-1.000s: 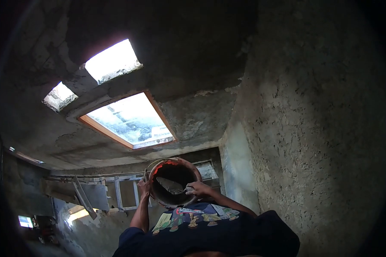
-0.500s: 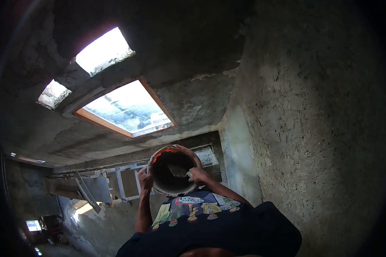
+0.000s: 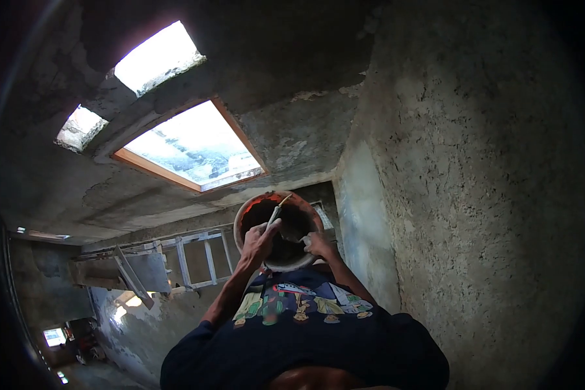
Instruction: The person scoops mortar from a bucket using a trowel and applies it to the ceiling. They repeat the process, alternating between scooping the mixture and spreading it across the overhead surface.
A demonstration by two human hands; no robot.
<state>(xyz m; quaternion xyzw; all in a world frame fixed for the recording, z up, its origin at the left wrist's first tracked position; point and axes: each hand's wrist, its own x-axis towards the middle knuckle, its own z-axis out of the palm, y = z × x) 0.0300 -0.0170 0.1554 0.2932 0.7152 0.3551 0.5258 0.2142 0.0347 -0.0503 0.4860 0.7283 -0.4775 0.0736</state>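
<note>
A round bucket [image 3: 242,214] with a worn, orange-streaked rim is in front of my chest, its dark inside facing me. My left hand [image 3: 259,242] is over the bucket's near left side, fingers closed on a slim pale tool [image 3: 275,214] whose thin tan tip points up toward the far rim. At the right side of the opening, my right hand [image 3: 320,246] is closed round a short pale handle [image 3: 305,240]. What this handle joins to is lost in the dark of the bucket, and the bucket's contents are unclear.
A rough plastered wall [image 3: 474,195] rises on the right. A wood-framed window [image 3: 195,146] and two smaller openings pierce the wall ahead. To the left are a wooden ladder [image 3: 183,263] and a leaning board [image 3: 133,278]. Dark objects sit at the far lower left.
My left hand has left the bucket's left rim and come over its opening, now with the slim tool in it. The bucket appears slightly higher and farther right. My right hand has shifted right.
</note>
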